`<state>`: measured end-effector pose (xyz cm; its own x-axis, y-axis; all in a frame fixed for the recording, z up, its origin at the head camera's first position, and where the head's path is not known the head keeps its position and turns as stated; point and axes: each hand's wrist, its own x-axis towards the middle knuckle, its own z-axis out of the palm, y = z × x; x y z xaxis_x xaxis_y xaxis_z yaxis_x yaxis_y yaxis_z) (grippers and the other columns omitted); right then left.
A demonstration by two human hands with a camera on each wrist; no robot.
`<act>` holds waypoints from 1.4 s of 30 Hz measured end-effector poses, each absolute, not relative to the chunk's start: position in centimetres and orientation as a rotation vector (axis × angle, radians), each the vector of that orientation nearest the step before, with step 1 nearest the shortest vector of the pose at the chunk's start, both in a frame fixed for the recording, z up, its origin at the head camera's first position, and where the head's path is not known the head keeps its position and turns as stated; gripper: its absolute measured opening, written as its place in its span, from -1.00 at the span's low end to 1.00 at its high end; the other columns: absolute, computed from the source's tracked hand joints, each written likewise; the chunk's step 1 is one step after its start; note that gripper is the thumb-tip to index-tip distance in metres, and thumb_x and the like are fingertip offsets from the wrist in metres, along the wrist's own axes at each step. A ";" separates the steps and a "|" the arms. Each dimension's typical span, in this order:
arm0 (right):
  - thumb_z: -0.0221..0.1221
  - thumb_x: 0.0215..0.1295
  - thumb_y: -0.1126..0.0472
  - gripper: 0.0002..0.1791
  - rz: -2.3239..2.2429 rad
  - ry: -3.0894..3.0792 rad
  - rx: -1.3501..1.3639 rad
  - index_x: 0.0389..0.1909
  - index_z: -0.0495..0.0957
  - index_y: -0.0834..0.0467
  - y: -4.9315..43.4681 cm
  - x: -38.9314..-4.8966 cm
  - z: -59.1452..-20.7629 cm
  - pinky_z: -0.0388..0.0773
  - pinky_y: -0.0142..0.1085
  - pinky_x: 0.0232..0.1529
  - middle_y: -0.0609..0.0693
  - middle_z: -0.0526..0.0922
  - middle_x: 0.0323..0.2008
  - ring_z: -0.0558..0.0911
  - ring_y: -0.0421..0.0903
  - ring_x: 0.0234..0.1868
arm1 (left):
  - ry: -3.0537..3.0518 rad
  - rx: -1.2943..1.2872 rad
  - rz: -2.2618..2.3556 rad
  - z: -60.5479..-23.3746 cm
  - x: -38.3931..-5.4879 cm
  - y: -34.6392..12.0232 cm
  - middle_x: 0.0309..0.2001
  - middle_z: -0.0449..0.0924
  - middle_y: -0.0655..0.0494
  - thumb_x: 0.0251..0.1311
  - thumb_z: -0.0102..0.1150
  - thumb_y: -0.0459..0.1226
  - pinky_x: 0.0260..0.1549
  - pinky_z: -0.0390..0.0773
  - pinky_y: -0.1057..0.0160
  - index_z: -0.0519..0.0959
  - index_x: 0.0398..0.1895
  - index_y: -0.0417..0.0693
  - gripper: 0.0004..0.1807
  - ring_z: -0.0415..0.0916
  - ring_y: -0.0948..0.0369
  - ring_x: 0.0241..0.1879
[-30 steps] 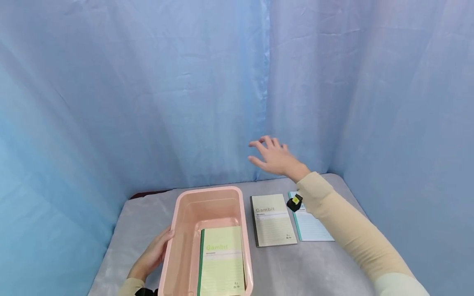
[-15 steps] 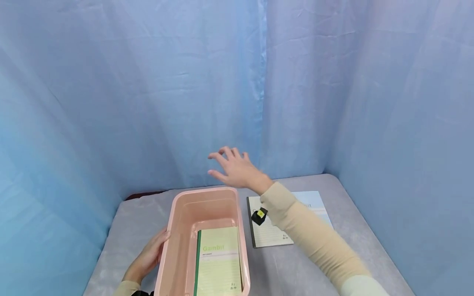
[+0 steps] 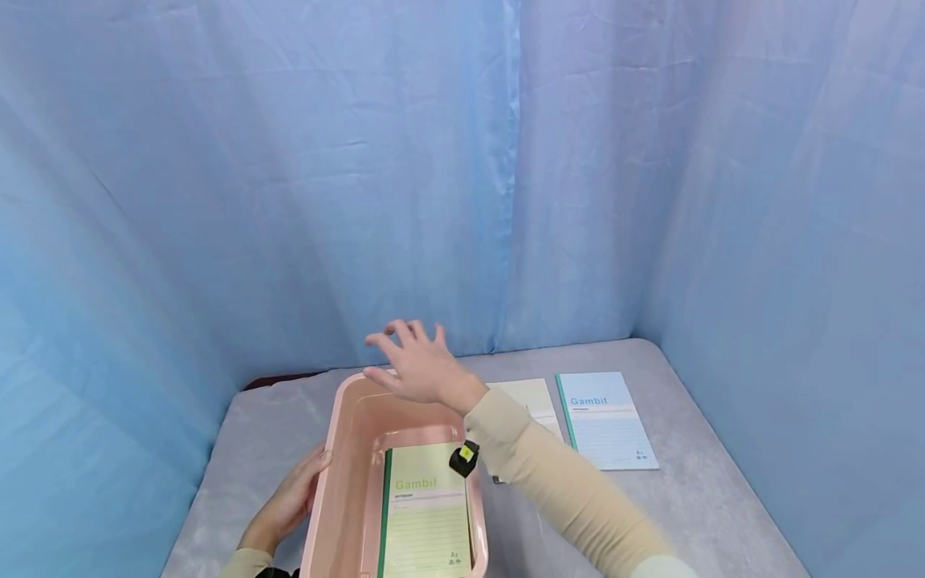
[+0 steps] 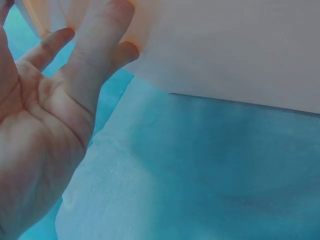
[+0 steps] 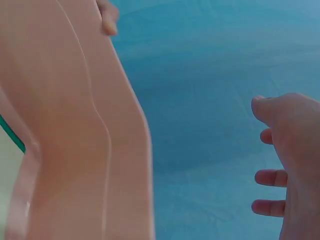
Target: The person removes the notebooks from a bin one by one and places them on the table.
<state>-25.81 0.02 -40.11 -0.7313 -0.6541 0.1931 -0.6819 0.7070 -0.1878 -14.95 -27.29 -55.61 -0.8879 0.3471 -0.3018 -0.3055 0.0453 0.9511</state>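
Pink bin: one, its long rims running toward twelve; we take it as clock centre. Open room shows inside along its nine-o'clock wall. Left hand: at nine, fingers extended, fingertips against the bin's outer wall. Right hand: at twelve, above the far rim, fingers spread and slightly bent, unclasped. Green-spined notebook: flat inside the bin, at five. Cream notebook: outside, at two, partly hidden by the beige sleeve. Blue notebook: between two and three, apart from the bin. Surface: grey cloth, lightly wrinkled, one rounded corner at two, its far edge meeting blue curtains. Materials, as we see them: glossy, round-cornered plastic; rectangular printed covers, marked "Gambit" on green and blue; satiny drapery in vertical folds.
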 end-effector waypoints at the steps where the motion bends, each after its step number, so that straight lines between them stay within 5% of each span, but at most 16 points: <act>1: -0.19 0.53 -0.36 -0.41 0.357 -2.798 1.095 0.47 0.25 -0.27 -0.3 -25.7 -40.5 0.17 0.21 0.26 -0.06 0.25 0.37 0.22 0.04 0.37 | 1.876 0.035 1.895 -55.6 -14.9 -27.2 0.31 0.36 -0.43 0.60 -0.35 0.12 -0.03 0.65 -0.14 -0.31 0.65 -0.12 -0.18 0.61 -0.14 0.09; 22: -0.27 0.52 -0.40 -0.33 0.299 -3.028 1.106 0.53 0.18 -0.23 -5.7 -22.6 -50.6 0.35 0.23 0.29 -0.03 0.29 0.39 0.31 0.02 0.37 | 1.850 0.031 1.903 -55.7 -14.9 -26.9 0.34 0.33 -0.42 0.60 -0.33 0.12 0.00 0.65 -0.07 -0.28 0.64 -0.17 -0.17 0.59 -0.07 0.13; 30: -0.24 0.51 -0.40 -0.33 0.300 -3.240 0.803 0.55 0.14 -0.30 -7.0 -22.1 -52.9 0.27 0.28 0.33 0.00 0.22 0.50 0.24 0.12 0.47 | 1.873 0.017 1.898 -55.5 -14.8 -27.0 0.34 0.32 -0.42 0.59 -0.33 0.13 -0.01 0.66 -0.08 -0.26 0.64 -0.14 -0.18 0.59 -0.10 0.12; 37: -0.05 0.46 -0.35 -0.42 0.043 -3.214 0.574 0.44 0.30 -0.33 -8.8 -21.4 -57.9 0.47 0.23 0.09 -0.02 0.45 0.19 0.44 0.06 0.18 | 1.871 0.038 1.932 -55.5 -14.8 -27.2 0.29 0.38 -0.42 0.61 -0.30 0.05 -0.05 0.68 -0.06 -0.23 0.62 -0.24 -0.21 0.63 -0.07 0.07; 42: 0.03 0.41 -0.35 -0.46 -0.050 -3.229 0.457 0.30 0.39 -0.23 -9.5 -20.2 -60.5 0.46 0.22 0.08 0.05 0.46 0.10 0.45 0.12 0.16 | 1.860 0.035 1.957 -55.6 -14.9 -27.0 0.24 0.43 -0.44 0.61 -0.29 0.01 -0.06 0.68 -0.07 -0.22 0.61 -0.29 -0.22 0.63 -0.11 0.05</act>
<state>-20.22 -9.48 -60.46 -0.9537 -0.2745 -0.1225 -0.2782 0.9604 0.0135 -14.87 -27.01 -55.56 -0.9037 0.3269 -0.2765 -0.2926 -0.0002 0.9562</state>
